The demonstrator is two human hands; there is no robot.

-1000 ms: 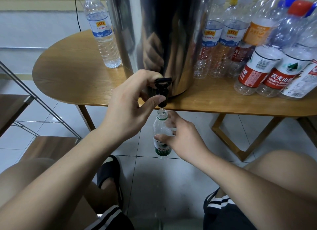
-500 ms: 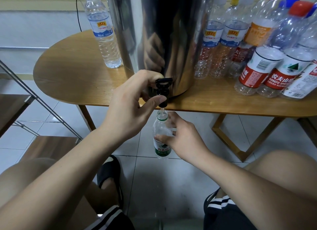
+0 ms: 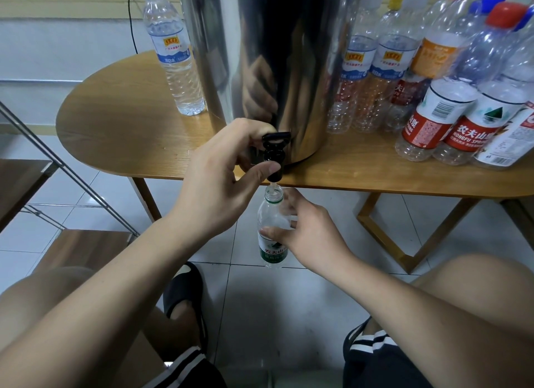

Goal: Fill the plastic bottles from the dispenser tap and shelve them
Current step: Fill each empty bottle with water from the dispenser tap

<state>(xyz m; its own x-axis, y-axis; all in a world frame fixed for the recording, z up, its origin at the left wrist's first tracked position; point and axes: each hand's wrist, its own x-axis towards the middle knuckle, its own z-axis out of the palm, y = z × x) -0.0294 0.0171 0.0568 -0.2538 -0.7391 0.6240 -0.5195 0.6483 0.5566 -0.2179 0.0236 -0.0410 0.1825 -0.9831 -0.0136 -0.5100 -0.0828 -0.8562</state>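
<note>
A tall steel dispenser [image 3: 268, 55] stands on the wooden table [image 3: 124, 121], its black tap [image 3: 274, 153] hanging over the front edge. My left hand [image 3: 222, 179] grips the tap, fingers over the lever and thumb under the spout. Right below the spout, a small clear bottle with a green label [image 3: 273, 237] is held upright in the air, its open mouth under the tap. My right hand [image 3: 306, 231] holds that bottle round its middle from the right. Water is entering the neck.
A filled bottle with a blue label [image 3: 176, 58] stands left of the dispenser. Several empty capped bottles [image 3: 433, 78] crowd the table's right side. A wood-and-metal shelf rack [image 3: 43, 191] is at the left. Tiled floor and my knees lie below.
</note>
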